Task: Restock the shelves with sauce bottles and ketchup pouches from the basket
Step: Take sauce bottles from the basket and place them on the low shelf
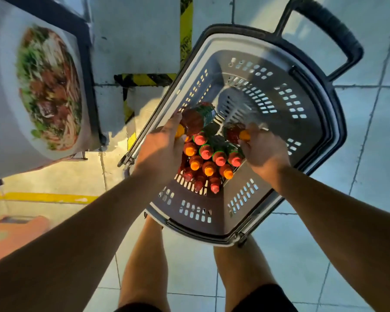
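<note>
head view: the grey basket (320, 122) sits on the tiled floor (369, 199), with upright sauce bottles (208, 158) clustered inside, red bodies with orange or red caps. the left hand (161, 147) grips a tilted orange-capped bottle (196, 119) by its neck; the right hand (263, 149) grips another orange-capped bottle (234, 131).

Tiled floor (358, 233) with yellow-black hazard tape (186, 30); food-picture display panel (47, 88) at left; orange stool (16, 235) near lower-left edge.
</note>
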`<action>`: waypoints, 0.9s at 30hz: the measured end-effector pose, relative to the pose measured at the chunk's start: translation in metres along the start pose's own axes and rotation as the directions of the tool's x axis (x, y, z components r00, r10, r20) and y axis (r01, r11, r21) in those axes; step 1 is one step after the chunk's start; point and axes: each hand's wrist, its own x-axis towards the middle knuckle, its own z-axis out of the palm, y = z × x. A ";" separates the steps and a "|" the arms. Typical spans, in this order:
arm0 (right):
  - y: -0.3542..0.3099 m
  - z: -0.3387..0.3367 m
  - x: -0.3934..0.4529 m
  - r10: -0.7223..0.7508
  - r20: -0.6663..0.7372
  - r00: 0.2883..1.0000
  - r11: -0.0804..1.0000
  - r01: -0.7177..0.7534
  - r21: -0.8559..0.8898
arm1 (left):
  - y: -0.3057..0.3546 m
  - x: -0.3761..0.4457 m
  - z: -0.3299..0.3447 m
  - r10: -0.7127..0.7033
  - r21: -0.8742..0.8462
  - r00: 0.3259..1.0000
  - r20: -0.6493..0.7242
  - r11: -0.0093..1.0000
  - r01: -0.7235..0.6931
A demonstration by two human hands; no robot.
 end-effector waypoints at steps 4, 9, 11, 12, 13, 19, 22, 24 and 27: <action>0.012 -0.046 -0.067 -0.011 -0.192 0.981 0.999 0.019 0.042 | 0.013 -0.045 -0.044 -0.034 -0.061 0.999 0.012 0.998 0.034; 0.000 -0.112 -0.156 -0.055 -0.189 0.980 0.994 0.072 0.082 | 0.033 -0.111 -0.102 -0.023 -0.144 0.999 -0.026 0.989 0.019; -0.003 -0.134 -0.189 -0.062 -0.179 0.982 0.995 0.076 0.068 | 0.042 -0.141 -0.118 -0.043 -0.163 0.996 -0.075 0.986 0.030; -0.006 -0.144 -0.205 -0.053 -0.175 0.983 0.996 0.064 0.061 | 0.047 -0.156 -0.124 -0.044 -0.179 0.994 -0.097 0.983 0.026; -0.008 -0.154 -0.220 -0.039 -0.164 0.986 0.997 0.048 0.053 | 0.050 -0.171 -0.130 -0.048 -0.207 0.992 -0.120 0.978 0.022; -0.013 -0.197 -0.300 0.043 -0.030 0.999 0.995 -0.040 0.095 | 0.056 -0.260 -0.154 -0.163 -0.387 0.972 -0.168 0.918 0.087; -0.012 -0.213 -0.335 0.043 0.018 0.999 0.995 -0.045 0.092 | 0.056 -0.304 -0.162 -0.188 -0.420 0.960 -0.208 0.903 0.086; -0.009 -0.224 -0.355 0.061 0.052 0.997 0.996 -0.064 0.065 | 0.052 -0.331 -0.165 -0.207 -0.417 0.953 -0.222 0.904 0.100; -0.001 -0.234 -0.388 0.095 0.074 0.993 0.993 -0.100 0.056 | 0.041 -0.370 -0.165 -0.233 -0.406 0.947 -0.223 0.905 0.127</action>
